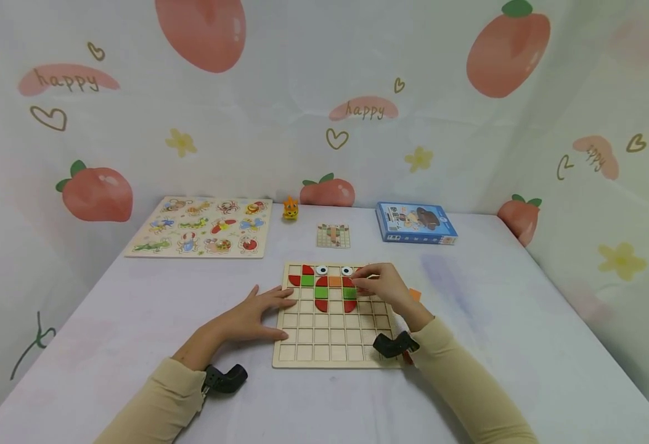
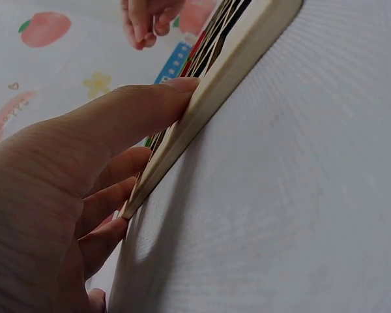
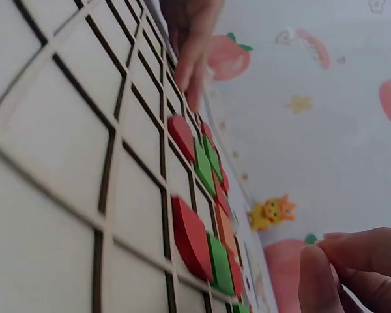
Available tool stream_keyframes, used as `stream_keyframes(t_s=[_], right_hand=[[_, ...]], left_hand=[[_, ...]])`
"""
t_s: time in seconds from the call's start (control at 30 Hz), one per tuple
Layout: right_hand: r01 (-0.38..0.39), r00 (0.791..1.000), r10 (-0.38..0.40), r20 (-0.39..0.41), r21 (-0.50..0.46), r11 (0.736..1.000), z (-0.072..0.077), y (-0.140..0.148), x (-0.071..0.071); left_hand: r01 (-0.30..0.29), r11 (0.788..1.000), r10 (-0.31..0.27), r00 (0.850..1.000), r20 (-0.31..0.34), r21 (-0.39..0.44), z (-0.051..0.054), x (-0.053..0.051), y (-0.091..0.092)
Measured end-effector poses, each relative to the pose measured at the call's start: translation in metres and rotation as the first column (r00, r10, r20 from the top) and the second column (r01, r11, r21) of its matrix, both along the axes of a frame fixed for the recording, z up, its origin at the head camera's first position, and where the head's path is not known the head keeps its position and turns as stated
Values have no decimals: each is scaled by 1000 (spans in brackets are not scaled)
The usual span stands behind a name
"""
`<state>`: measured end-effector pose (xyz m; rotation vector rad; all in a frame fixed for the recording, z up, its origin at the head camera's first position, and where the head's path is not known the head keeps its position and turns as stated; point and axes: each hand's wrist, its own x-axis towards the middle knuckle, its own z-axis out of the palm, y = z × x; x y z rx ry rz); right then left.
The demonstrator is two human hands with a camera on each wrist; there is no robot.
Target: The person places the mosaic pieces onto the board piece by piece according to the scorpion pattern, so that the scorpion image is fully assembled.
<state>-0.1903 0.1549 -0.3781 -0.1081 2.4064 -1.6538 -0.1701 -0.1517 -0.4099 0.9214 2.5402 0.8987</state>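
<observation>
A square wooden grid board (image 1: 336,336) lies on the table, its upper cells holding red pieces (image 1: 321,306), green square pieces (image 1: 321,293), an orange piece (image 1: 335,282) and two round eye pieces (image 1: 321,270). My left hand (image 1: 257,314) rests at the board's left edge, fingers and thumb extended; the left wrist view shows the thumb (image 2: 150,104) touching the rim. Above the board's upper right part is my right hand (image 1: 382,285), thumb and fingertips brought together. In the right wrist view those fingertips (image 3: 319,251) meet; whether a small piece sits between them is unclear.
Behind the board lie a small pattern card (image 1: 333,236) and an orange-yellow figurine (image 1: 290,208). An insect puzzle board (image 1: 199,228) lies back left, a blue box (image 1: 416,223) back right. An orange piece (image 1: 415,295) shows beside the right wrist.
</observation>
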Motion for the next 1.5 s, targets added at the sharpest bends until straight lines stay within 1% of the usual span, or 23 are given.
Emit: stream_keyframes(t_s=[0.13,0.4,0.6,0.77,0.87,1.0,1.1,1.3,1.5], right_hand=[[52,998,-52,23,8,999,1,20,-1],[127,990,-131,56,69,989,-2,58,-2],[155,983,-164,76,115,981,-5,81,-1],[145,983,-161,94,156,977,-9,99,-1],[129,984,-150,92,202,971,-14,109,1],[85,990,-114,88,280,956,-17,117,3],[51,991,-87,101,312,949,-18,119,5],[21,993,-60,104,341,940,-20,119,5],[-4,996,-28,90,342,940,-20,118,5]], left_hand=[[-3,1000,3,1000,3,0,1,0,0],[-3,1000,3,1000,2,-2,1,0,0],[-2,1000,2,1000,0,1,-1,1,0],[8,1000,-7,1000,-7,13,0,1,0],[2,1000,-2,1000,-2,7,1,1,0],[-2,1000,2,1000,-4,0,2,1,0],[0,1000,0,1000,-4,2,2,2,0],[1,1000,-1,1000,-5,-4,1,1,0],[-1,1000,1,1000,2,3,1,1,0]])
